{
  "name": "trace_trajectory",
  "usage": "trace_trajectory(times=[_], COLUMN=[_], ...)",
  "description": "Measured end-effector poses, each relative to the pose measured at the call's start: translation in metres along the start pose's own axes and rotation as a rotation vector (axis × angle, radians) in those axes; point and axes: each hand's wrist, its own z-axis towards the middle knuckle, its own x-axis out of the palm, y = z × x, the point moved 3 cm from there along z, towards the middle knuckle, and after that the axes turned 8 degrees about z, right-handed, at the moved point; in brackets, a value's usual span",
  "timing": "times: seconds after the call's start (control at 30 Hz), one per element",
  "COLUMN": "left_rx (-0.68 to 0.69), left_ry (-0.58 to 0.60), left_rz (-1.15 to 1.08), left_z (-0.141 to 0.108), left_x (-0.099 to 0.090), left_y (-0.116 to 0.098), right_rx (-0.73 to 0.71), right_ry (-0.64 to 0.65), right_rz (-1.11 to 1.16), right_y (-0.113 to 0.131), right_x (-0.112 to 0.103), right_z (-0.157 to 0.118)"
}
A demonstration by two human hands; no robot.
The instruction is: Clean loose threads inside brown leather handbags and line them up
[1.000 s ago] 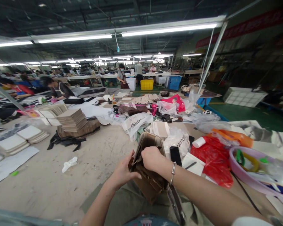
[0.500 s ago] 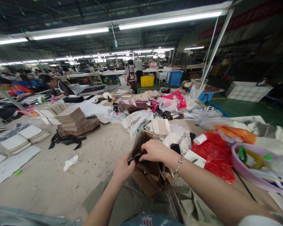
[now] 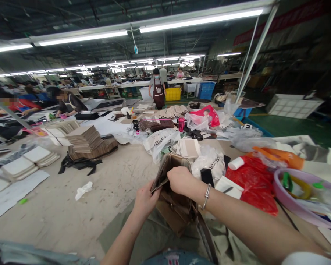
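Observation:
A brown bag [image 3: 172, 215] with a long strap [image 3: 205, 235] stands on the table in front of me, its mouth facing up. My left hand [image 3: 146, 197] grips the bag's left edge, thumb on the inner side. Reaching into the opening, my right hand [image 3: 182, 180] is closed near the left inner wall; its fingertips are partly hidden by the bag. Under the bag lies a grey-green cloth [image 3: 121, 224].
Stacked tan panels [image 3: 85, 138] stand at the left. Beyond the bag are a white plastic bag [image 3: 161, 141] and more panels [image 3: 189, 147]. To the right are a red plastic bag [image 3: 257, 184] and a purple basin [image 3: 284, 198]. A person in an apron [image 3: 158, 92] stands farther back.
My right hand has curled its fingers more and sits slightly lower in the bag's opening. My left hand keeps its hold. The person in the apron has shifted right and turned.

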Motion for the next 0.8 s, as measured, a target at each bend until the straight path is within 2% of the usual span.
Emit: trace_trajectory(times=[0.3, 0.47, 0.6, 0.8], left_rx=[-0.032, -0.060, -0.066, -0.040], left_ry=[-0.006, -0.030, -0.043, -0.031], left_rz=[0.001, -0.040, -0.032, -0.030], left_z=[0.003, 0.004, 0.005, 0.003], left_x=[0.000, 0.001, 0.001, 0.000], left_y=[0.001, 0.002, 0.002, 0.005], right_rx=[0.002, -0.029, 0.012, -0.029], right_ry=[-0.157, -0.110, -0.103, -0.068], right_rz=[0.088, 0.065, 0.009, -0.014], right_y=[-0.020, -0.019, -0.010, -0.003], right_x=[0.000, 0.000, 0.002, -0.009], right_z=[0.009, 0.009, 0.003, 0.004])
